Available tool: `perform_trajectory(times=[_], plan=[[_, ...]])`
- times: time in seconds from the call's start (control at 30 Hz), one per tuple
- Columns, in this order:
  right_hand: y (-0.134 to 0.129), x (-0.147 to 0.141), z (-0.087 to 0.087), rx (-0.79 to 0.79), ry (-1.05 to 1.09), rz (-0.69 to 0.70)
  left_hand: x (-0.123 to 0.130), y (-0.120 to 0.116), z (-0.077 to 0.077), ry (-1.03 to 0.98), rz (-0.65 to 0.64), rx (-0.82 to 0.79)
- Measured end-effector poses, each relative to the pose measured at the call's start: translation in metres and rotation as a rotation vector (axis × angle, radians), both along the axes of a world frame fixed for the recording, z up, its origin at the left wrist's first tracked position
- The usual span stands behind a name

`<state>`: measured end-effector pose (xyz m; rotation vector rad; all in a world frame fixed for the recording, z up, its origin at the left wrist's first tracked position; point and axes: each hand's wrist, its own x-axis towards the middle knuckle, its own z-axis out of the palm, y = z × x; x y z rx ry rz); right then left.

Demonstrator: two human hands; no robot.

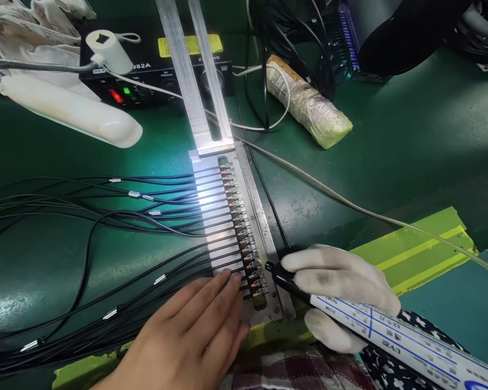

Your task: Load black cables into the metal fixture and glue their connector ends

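Note:
My right hand [345, 287], in a white glove with bare-looking fabric fingers, grips a labelled UV glue syringe [382, 330]. The syringe's dark tip points left, close to a row of small cable ends [248, 249] in a metal fixture [223, 238]. My left hand [195, 330] is bare. Its fingers lie stretched out over the lower cables, with the fingertips on the fixture's near left edge. Black cables [146, 233] run leftward from the fixture. Wire ends with orange bits show along its slot; the lowest cables are partly hidden under my left hand.
Behind stands a black control box [146, 81] with lit switches. A clear upright bracket [205, 81] rises from the fixture's far end. A white lamp-like piece [73, 111] lies at left, and a film-wrapped bundle [309, 103] at the back. A pale tube [350, 203] crosses the right side.

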<state>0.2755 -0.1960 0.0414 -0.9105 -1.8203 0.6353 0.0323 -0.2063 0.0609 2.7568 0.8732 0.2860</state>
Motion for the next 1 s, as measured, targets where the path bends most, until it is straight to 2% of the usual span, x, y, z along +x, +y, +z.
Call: perform_trajectory(times=[0.1,0.27,0.43,0.77,0.9,1.0], plan=[[-0.007,0.001,-0.002,-0.006,-0.003,-0.019,0.000,-0.003,0.004,0.002,-0.002,-0.002],[-0.012,0.000,-0.011,0.015,0.039,-0.015,0.003,-0.007,-0.001,-0.021,0.048,-0.002],[-0.009,-0.003,-0.009,-0.032,0.020,-0.025,0.005,-0.002,0.000,-0.023,0.030,-0.011],[-0.008,-0.002,-0.008,0.002,0.064,0.001,0.002,-0.002,0.004,-0.023,0.029,-0.017],[-0.010,-0.001,-0.011,-0.015,0.058,-0.019,0.004,-0.002,0.000,-0.025,0.031,-0.030],[-0.012,-0.001,-0.012,-0.020,0.070,-0.019,0.004,-0.004,-0.005,-0.109,0.056,0.014]])
